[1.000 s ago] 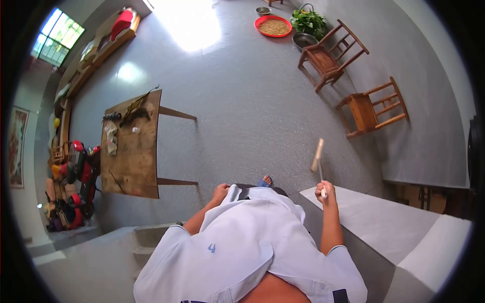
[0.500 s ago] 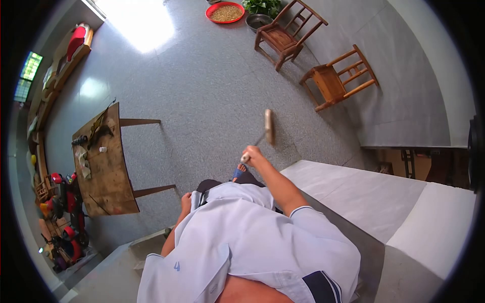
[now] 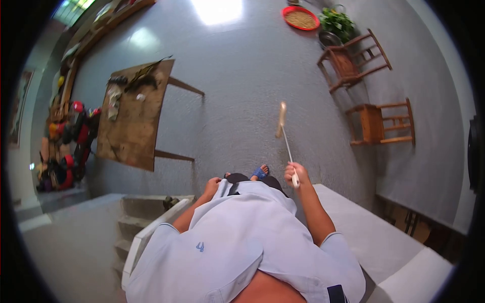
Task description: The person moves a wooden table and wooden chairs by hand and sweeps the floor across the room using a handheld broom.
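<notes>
My right hand (image 3: 297, 174) is closed round the white handle of a T-shaped tool (image 3: 287, 144), held out in front of my right hip. A thin metal rod runs from the handle to a pale bar-shaped head (image 3: 281, 118), blurred, over the grey floor. I cannot tell whether the head touches the floor or what kind of tool it is. By my left hip, my left hand (image 3: 212, 188) has its fingers curled at the hem of my light shirt (image 3: 222, 227). A blue slipper (image 3: 260, 173) shows on one foot beneath me.
A wooden table (image 3: 134, 129) with small items stands left. Two wooden chairs (image 3: 373, 124) are on the right, near a red tray of grain (image 3: 317, 25) and green leaves (image 3: 337, 22). White ledges (image 3: 348, 217) and steps (image 3: 132, 222) flank me; a red vehicle (image 3: 68, 166) stands far left.
My view has turned, so the table and chairs sit further right. My right hand has swung to the right with the tool, whose rod now points up and slightly left. My left hand stays by my hip.
</notes>
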The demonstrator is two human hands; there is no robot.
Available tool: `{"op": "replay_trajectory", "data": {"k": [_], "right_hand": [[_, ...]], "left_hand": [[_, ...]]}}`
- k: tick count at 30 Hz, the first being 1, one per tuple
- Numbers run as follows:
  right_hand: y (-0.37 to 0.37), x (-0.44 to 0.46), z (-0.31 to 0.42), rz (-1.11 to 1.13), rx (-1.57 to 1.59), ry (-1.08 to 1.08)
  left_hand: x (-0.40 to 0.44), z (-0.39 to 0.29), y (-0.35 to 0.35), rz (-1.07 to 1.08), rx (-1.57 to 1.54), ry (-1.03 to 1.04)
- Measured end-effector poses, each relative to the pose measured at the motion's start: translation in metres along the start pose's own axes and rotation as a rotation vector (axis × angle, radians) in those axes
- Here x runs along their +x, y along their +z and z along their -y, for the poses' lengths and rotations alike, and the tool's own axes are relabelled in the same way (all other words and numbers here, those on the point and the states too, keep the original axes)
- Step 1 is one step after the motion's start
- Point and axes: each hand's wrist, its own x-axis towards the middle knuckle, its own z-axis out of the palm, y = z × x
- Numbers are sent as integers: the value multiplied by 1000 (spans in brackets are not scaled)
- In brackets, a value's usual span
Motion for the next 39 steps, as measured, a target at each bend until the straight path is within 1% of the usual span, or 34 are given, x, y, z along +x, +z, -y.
{"op": "replay_trajectory", "data": {"k": [1,2,3,5,6,8,12,14,15,16,18,19,20,21,23,24,26,27,28,30,32,34,36,38,39], "right_hand": [[13,-5,-11,-149,-45,-18],[22,-5,-21,-296,-97,-37],[23,0,-30,-303,-132,-2],[24,20,-43,-346,-135,-16],[25,34,-48,-353,-176,26],[26,54,-66,-359,-174,30],[53,89,-111,-349,-261,196],[64,105,-128,-325,-445,193],[67,117,-124,-378,-351,303],[67,121,-117,-385,-378,320],[70,126,-105,-154,-365,370],[71,126,-103,-290,-445,398],[76,123,-111,-289,-469,409],[87,114,-123,-345,-613,443],[110,96,-152,-416,-856,468],[118,92,-165,-421,-874,473],[130,94,-188,-409,-892,666],[131,100,-199,-399,-900,725],[131,107,-210,-403,-911,725],[126,121,-230,-419,-902,919],[115,132,-256,-416,-843,1052],[97,148,-279,-403,-813,1171],[73,165,-297,-426,-819,1131],[59,177,-305,-419,-844,1104],[56,182,-303,-405,-876,1085]], "left_hand": [[-9,-4,-2,-25,45,-32],[-17,-6,-4,-54,18,-58],[-25,-3,-3,-80,-20,-74],[-36,11,-1,-137,-67,-72],[-37,22,2,-173,-99,-105],[-47,44,6,-202,-123,-61],[-82,59,1,-279,-233,-170],[-99,74,0,-315,-286,-249],[-105,88,3,-332,-310,-265],[-110,100,7,-355,-313,-300],[-124,117,13,-390,-340,-345],[-131,123,14,-395,-367,-377],[-136,128,11,-400,-393,-406],[-142,129,7,-418,-414,-407],[-157,130,5,-426,-412,-508],[-163,134,9,-431,-430,-512],[-172,144,12,-494,-493,-524],[-173,155,18,-498,-504,-521],[-175,164,27,-526,-535,-481],[-180,179,49,-554,-578,-437],[-181,186,67,-590,-559,-526],[-187,184,76,-586,-556,-517],[-195,185,90,-573,-543,-513],[-199,188,105,-616,-643,-425],[-199,188,108,-605,-638,-420]]}}
